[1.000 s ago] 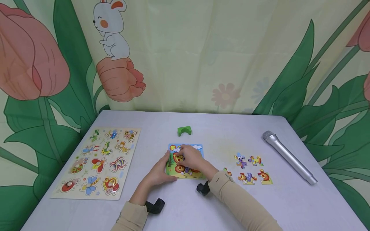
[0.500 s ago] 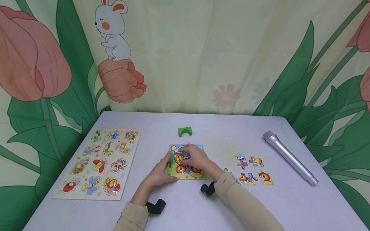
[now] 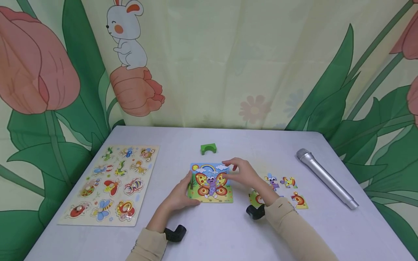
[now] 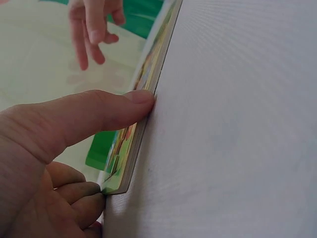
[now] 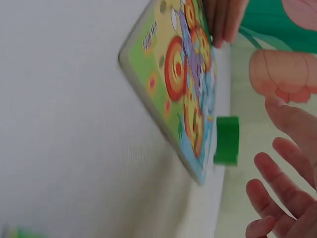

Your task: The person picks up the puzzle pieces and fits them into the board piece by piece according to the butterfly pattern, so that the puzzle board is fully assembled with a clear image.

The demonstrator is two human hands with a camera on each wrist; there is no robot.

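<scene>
A square butterfly puzzle board [image 3: 226,198] lies on the table in front of me. My left hand [image 3: 179,195] grips its near left corner, fingers along the left side; in the left wrist view the thumb [image 4: 124,106] presses the near edge. My right hand [image 3: 244,174] hovers at the board's upper right edge, with fingers spread and holding nothing. In the right wrist view these fingers [image 5: 277,198] are apart from the board. Several loose puzzle pieces lie to the right, among them an orange-spiral one [image 3: 298,200] and a purple one [image 3: 271,180], partly hidden by the right forearm.
A large insect puzzle board [image 3: 107,186] occupies the table's left side. Behind the butterfly board stands a green arch block [image 3: 208,148]. A silver microphone [image 3: 328,179] lies slantwise at the right. A floral curtain [image 3: 209,65] hangs past the table's back edge.
My right hand has lifted off the middle of the butterfly board and moved right, uncovering the whole butterfly picture. The left hand keeps its place at the board's corner.
</scene>
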